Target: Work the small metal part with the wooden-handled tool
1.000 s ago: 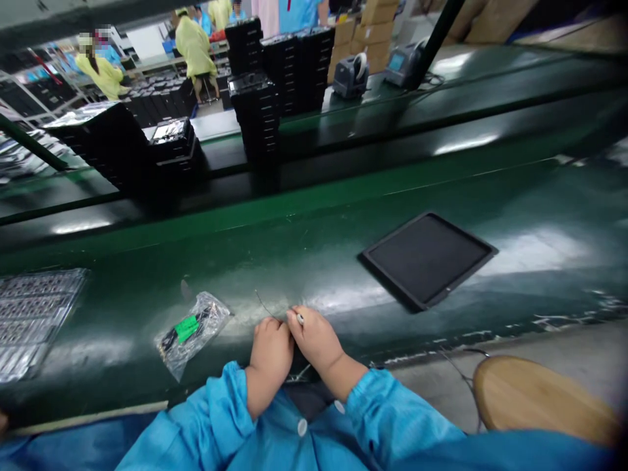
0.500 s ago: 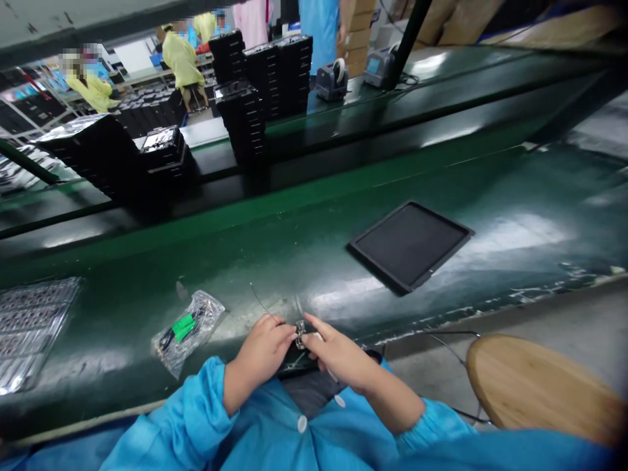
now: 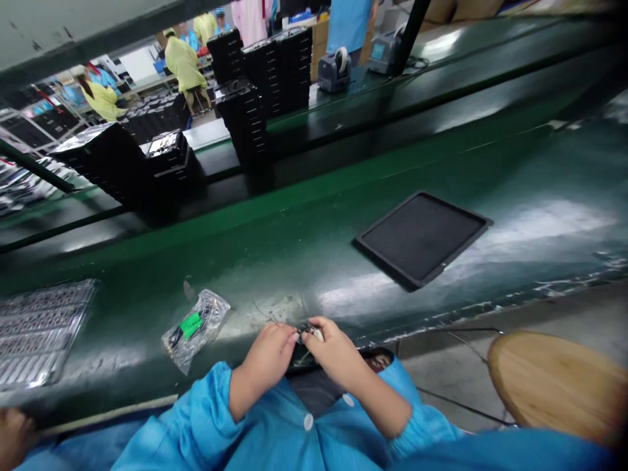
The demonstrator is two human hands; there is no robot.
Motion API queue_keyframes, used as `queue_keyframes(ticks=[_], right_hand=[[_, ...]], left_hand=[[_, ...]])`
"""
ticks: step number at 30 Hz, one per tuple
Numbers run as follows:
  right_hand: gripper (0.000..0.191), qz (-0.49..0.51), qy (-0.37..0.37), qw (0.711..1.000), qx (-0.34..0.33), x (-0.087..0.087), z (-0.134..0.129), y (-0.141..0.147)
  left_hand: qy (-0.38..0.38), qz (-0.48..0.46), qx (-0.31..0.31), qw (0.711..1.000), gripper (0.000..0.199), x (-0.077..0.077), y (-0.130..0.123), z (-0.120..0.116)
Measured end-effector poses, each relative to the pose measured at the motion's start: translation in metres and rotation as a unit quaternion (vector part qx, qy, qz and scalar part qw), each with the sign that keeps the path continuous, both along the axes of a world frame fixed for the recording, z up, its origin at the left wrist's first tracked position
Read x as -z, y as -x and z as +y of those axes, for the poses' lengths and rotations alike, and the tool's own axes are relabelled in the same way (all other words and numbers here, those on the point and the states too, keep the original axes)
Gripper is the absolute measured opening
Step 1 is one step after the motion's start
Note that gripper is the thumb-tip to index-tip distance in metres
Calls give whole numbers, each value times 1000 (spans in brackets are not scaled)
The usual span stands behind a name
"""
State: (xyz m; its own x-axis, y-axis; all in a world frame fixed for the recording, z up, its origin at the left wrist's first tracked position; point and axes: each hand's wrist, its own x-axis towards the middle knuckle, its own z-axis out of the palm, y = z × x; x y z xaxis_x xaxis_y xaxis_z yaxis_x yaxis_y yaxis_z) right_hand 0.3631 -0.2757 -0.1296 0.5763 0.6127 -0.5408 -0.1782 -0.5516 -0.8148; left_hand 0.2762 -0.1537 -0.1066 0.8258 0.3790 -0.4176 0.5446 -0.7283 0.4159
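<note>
Close to the bench's near edge, my left hand (image 3: 269, 352) is closed, its fingertips pinching a small electronic part (image 3: 303, 330). My right hand (image 3: 335, 351) meets it from the other side, thumb and fingers closed on the same part. A pale object (image 3: 318, 334) shows in my right hand, mostly covered by the fingers. From beside my left fingers a thin dark wire (image 3: 261, 311) runs up over the bench. Left of my hands lies a clear plastic bag (image 3: 210, 307) with a green label and dark contents.
A flat black tray (image 3: 424, 237) lies at the right. At far left is a clear tray of small parts (image 3: 46, 327); below it shows another person's hand (image 3: 14, 433). Stacked black trays (image 3: 240, 121) and a tape dispenser (image 3: 335, 70) stand behind. A wooden stool (image 3: 549, 386) is at lower right.
The view has shifted slightly. My right index finger, stretched out before, is now bent in around the small part. Another person's hand has appeared at lower left.
</note>
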Motion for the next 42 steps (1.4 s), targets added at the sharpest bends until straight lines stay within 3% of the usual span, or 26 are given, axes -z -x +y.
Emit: queue_keyframes(ticks=[5, 16, 23, 32, 42], right_hand=[[53, -4, -16, 1000, -23, 8, -4, 2], [56, -8, 17, 999, -26, 10, -4, 2], [66, -15, -6, 1000, -9, 19, -6, 5], [47, 9, 2, 1000, 17, 7, -3, 3], [52, -20, 26, 999, -4, 14, -5, 4]], left_hand=[[24, 14, -22, 999, 31, -2, -3, -4], [40, 18, -54, 998, 33, -2, -2, -5], [80, 19, -50, 995, 34, -4, -7, -2], [119, 46, -82, 989, 32, -9, -10, -4], [115, 47, -63, 990, 33, -9, -10, -3]])
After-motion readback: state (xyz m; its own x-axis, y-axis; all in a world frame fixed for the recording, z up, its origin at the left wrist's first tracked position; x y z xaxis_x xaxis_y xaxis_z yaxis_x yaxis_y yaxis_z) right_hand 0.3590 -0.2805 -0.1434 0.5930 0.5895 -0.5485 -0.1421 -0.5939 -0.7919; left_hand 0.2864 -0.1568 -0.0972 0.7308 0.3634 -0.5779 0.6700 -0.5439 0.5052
